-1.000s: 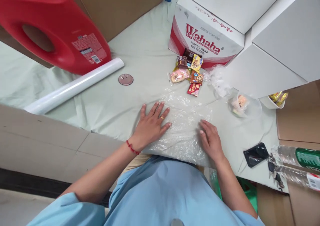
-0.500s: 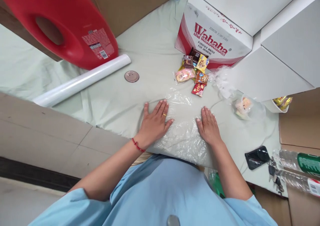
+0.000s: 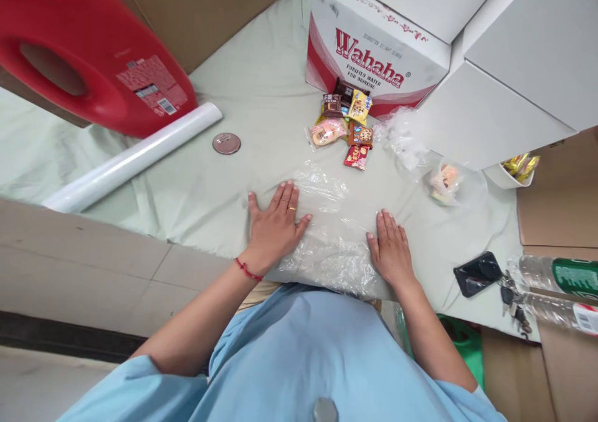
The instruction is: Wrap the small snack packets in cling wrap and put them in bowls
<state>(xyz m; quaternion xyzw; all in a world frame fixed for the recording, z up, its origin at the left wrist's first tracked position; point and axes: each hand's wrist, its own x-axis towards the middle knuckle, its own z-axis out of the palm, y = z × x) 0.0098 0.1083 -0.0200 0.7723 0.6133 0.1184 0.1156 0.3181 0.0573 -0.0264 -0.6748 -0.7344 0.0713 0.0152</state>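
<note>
A crinkled sheet of clear plastic film (image 3: 329, 244) lies on the pale green tablecloth (image 3: 266, 85) at the near edge, against my blue shirt. Flat on its left side rests my left hand (image 3: 275, 222), fingers spread, with a ring and a red bracelet. My right hand (image 3: 390, 244) presses down at the film's right side, its fingers stretched out and the thumb apart. Neither hand holds anything. Beyond the film sits a small heap of wrapped snacks (image 3: 329, 131) in brown, yellow, pink and red packets.
Left are a white roll (image 3: 135, 157), a round brownish disc (image 3: 227, 143) and a big red jug (image 3: 116, 54). A Wahaha carton (image 3: 378, 54) stands behind the snacks. To the right are crumpled plastic (image 3: 406, 135), a bagged snack (image 3: 446, 182), a black phone (image 3: 477, 274), keys (image 3: 514, 306) and plastic bottles (image 3: 537, 272).
My hands have moved slightly apart; the left slid left on the film and the right a little outward. The camera view has shifted somewhat to the right.
</note>
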